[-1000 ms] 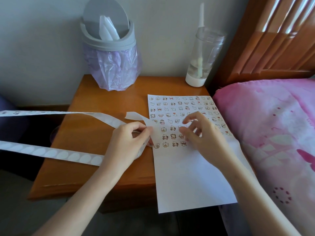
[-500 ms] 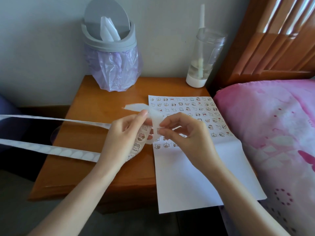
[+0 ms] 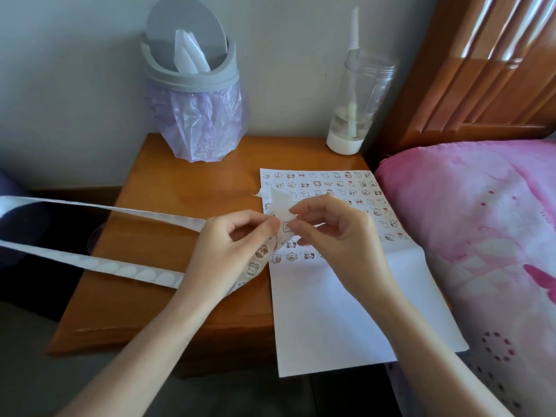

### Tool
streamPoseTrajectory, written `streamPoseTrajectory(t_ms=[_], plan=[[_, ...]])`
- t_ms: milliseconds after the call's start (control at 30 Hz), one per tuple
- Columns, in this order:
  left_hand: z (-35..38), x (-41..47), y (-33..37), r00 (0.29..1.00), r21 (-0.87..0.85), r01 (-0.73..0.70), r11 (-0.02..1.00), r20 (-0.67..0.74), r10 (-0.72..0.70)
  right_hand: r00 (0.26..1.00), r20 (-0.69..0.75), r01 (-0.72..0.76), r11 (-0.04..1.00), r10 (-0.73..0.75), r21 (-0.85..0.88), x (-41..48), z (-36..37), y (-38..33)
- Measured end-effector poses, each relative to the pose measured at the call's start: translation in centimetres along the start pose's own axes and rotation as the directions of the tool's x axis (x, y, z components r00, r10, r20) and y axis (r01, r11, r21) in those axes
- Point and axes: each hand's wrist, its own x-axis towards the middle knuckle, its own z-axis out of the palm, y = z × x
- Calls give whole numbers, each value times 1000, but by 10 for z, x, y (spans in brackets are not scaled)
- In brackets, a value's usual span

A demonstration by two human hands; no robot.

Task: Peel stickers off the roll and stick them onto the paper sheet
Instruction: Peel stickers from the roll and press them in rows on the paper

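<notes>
Head view: your left hand (image 3: 228, 251) and right hand (image 3: 340, 236) pinch the white sticker strip (image 3: 90, 263); the white paper sheet (image 3: 346, 311) is half covered.

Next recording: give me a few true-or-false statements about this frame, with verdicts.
1. The left hand grips the sticker strip. True.
2. The right hand lies flat on the paper sheet. False: it pinches the strip near its torn end.
3. The sheet's near half is covered in stickers. False: they fill the far half; the near part is blank.
4. The grey bin is lined with a purple bag. True.
5. The clear bottle lies on its side. False: it stands upright on the nightstand.
</notes>
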Motion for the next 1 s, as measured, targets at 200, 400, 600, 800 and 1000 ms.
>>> streamPoseTrajectory(t_ms=[200, 400, 600, 800, 1000], plan=[[1, -1, 3, 999, 31, -42, 999, -8, 42, 1000, -8, 7, 1000, -8, -20, 0, 0, -1], [2, -2, 5, 1000, -83, 29, 996, 5, -29, 999, 4, 46, 996, -46, -78, -1, 1, -2], [1, 0, 0, 999, -34, 24, 999, -22, -25, 995, 35, 100, 982, -96, -162, -1, 2, -2], [3, 1, -4, 1000, 11, 21, 1000, -19, -21, 992, 52, 124, 937, -113, -327, -1, 1, 2], [2, 3, -8, 997, -1, 61, 998, -38, -61, 993, 91, 100, 961, -79, -258, -3, -5, -6]])
